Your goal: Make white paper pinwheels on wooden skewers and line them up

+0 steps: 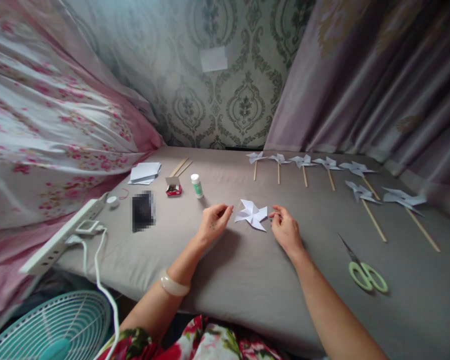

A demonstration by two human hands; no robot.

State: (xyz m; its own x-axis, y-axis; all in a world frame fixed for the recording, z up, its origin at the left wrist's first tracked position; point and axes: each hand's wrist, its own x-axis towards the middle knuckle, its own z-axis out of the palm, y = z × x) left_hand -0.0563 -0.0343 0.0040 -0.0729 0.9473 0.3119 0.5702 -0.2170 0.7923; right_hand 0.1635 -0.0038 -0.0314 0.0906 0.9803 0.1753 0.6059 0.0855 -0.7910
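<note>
Head view: one white folded-paper pinwheel (252, 215) lies between the hands. Left hand (214, 223) fingers pinched, right hand (286, 230) loosely curled by its edge; can't tell if either's gripping. Seven white paper pinwheels on pale wooden sticks (303, 161) sit right, plus one green-handled scissors (356, 258). Roomy grey cloth surface (240, 287) towards the near edge.

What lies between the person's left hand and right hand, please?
In the head view, a white paper pinwheel, with no stick showing, lies on the grey cloth between the left hand and the right hand.
</note>
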